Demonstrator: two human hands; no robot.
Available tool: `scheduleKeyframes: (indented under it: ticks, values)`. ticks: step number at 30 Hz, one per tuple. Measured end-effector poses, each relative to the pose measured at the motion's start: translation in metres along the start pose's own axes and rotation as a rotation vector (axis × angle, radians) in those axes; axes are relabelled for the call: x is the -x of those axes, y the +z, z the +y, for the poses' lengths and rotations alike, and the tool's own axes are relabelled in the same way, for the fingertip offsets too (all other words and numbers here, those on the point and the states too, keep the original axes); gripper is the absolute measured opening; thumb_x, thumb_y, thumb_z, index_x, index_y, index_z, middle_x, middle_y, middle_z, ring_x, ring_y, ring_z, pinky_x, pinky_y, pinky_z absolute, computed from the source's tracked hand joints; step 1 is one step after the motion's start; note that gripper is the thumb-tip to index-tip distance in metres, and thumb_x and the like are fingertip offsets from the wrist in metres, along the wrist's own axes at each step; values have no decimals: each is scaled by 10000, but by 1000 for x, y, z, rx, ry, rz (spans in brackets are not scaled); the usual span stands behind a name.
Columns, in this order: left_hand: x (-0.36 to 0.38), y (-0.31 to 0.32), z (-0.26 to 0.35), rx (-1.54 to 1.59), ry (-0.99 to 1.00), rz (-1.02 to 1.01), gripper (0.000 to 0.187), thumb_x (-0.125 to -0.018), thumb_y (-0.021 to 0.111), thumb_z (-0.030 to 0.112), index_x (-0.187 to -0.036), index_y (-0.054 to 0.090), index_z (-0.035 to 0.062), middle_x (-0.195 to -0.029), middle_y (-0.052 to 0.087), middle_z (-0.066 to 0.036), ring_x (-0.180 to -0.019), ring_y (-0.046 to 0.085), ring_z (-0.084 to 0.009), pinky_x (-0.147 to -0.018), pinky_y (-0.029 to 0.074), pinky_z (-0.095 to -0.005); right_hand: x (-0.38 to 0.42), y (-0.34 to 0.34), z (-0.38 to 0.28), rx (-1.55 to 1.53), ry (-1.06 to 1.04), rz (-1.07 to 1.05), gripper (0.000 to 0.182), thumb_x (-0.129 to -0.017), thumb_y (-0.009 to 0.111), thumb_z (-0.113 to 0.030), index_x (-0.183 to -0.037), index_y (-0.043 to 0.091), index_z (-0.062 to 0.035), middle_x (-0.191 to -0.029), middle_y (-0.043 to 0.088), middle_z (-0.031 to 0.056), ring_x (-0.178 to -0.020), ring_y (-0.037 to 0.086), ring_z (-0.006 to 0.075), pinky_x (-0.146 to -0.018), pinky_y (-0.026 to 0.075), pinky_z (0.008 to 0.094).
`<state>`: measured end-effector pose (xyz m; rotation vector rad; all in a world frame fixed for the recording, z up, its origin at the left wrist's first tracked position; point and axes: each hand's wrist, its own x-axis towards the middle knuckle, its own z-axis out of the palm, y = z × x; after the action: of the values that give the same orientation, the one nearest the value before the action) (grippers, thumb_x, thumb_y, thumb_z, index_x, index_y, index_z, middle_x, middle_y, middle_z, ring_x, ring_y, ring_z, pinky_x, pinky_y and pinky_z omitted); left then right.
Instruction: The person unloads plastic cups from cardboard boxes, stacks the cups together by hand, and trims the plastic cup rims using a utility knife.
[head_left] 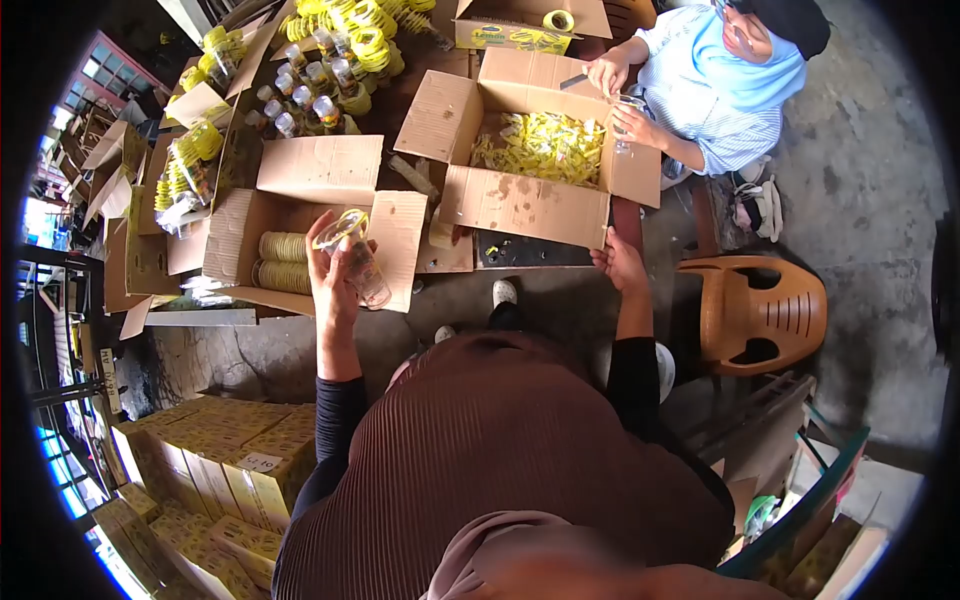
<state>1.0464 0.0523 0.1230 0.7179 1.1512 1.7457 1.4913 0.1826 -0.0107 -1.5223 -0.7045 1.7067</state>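
A clear plastic jar (pixel 372 284) with a yellow rim is held in my left hand (pixel 338 262), above the right side of an open carton (pixel 232 235). Rows of stacked yellowish rings (pixel 285 262) lie inside that carton. My right hand (pixel 622 262) is at the near right corner of a second open carton (pixel 520 207), its fingers pressed together at the flap's edge. Small yellow packets (pixel 540 147) fill the bottom of this second carton.
A co-worker (pixel 700 90) sits at the upper right, hands over the carton's far right side. Filled jars (pixel 305 95) and yellow rings (pixel 365 40) crowd the upper left. An orange chair (pixel 765 312) stands right; stacked boxes (pixel 215 460) are lower left.
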Motion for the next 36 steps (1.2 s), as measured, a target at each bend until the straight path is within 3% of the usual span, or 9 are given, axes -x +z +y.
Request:
scheduleKeyframes:
  ticks: [5,7,9,13,16,21,23,28,36]
  values:
    - [18,2,4,-109,7,-39,532,-894,589,240,-1358,383,82,-1194,570,-139,-953,626,-239,-801,536,-363,-13,-6,18,-26,-59,-30,228,-899,637,-219,-1053,571,-65,-885,616,17,-764,622,124,-632,528,251]
    - [25,-3,-1,-119,-18,-76,558,-869,631,233,-1342,388,65,-1215,546,-134,-1048,581,-232,-870,518,-385,-15,-4,26,14,-60,42,231,-896,634,-214,-1062,567,-68,-889,610,14,-765,622,124,-612,520,249]
    - [34,-6,0,11,-15,-146,568,-864,660,101,-1347,360,89,-1132,584,-114,-962,610,-196,-814,509,-324,-5,8,32,78,-69,121,253,-889,637,-199,-1086,562,-59,-907,609,24,-768,620,124,-607,516,248]
    - [49,-23,0,7,-47,-198,610,-860,685,113,-1353,326,89,-1093,592,-95,-955,602,-164,-805,502,-300,0,25,49,345,-220,356,360,-868,649,-160,-1178,534,-17,-960,606,65,-795,614,132,-635,518,259]
    - [59,-35,8,-11,-33,-178,633,-844,699,195,-1354,341,82,-1114,581,-101,-953,609,-188,-847,502,-337,-1,46,56,400,-309,348,411,-868,647,-135,-1226,506,9,-1017,593,96,-819,611,153,-678,530,282]
    - [73,-55,16,-25,34,-123,638,-852,695,200,-1361,329,79,-1115,584,-97,-955,613,-186,-855,499,-338,5,97,45,548,-416,201,343,-877,642,-114,-1181,539,7,-1130,538,152,-874,630,211,-722,539,304]
    - [78,-62,20,16,28,-101,600,-863,688,146,-1347,338,88,-1085,581,-69,-945,565,-128,-798,485,-282,-16,104,50,834,-682,129,300,-876,648,-118,-1137,566,5,-1140,516,164,-890,636,239,-757,538,310]
    - [88,-78,17,43,74,-2,615,-862,688,147,-1357,329,83,-1114,585,-81,-956,588,-143,-836,491,-300,9,162,41,932,-904,-90,264,-849,665,-74,-1090,577,-10,-1116,512,165,-889,615,234,-776,527,310]
    - [97,-66,12,10,87,119,634,-857,700,170,-1361,327,81,-1104,588,-76,-957,581,-141,-815,492,-295,17,197,29,970,-856,-367,289,-830,670,-61,-1111,607,-32,-1122,568,119,-858,630,208,-773,524,312]
